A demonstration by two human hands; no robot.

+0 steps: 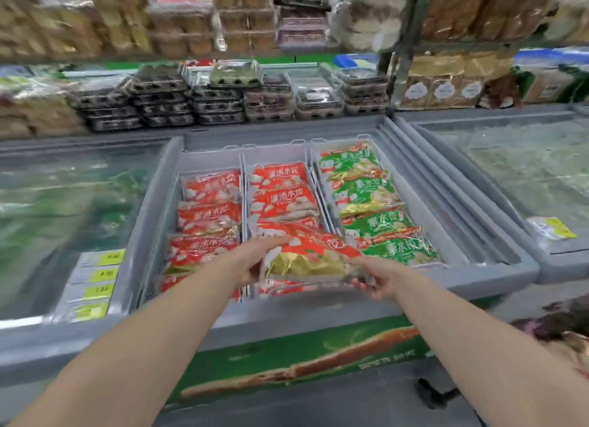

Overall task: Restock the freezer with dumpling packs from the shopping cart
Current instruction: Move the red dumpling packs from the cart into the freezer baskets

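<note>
Grey freezer, red dumpling packs in rows at left and middle, green packs at right.

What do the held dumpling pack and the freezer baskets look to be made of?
Held dumpling pack: glossy printed plastic film with gold foil-like band, judging by crinkles and glare. Freezer baskets: probably pale coated wire, given thin grid walls; blur leaves doubt.

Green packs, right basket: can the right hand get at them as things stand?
Likely not yet. The way is free: the freezer is uncovered and the green packs lie just past the right hand. But its fingers grip the red pack, shared with the left hand, so it must let go first.
</note>
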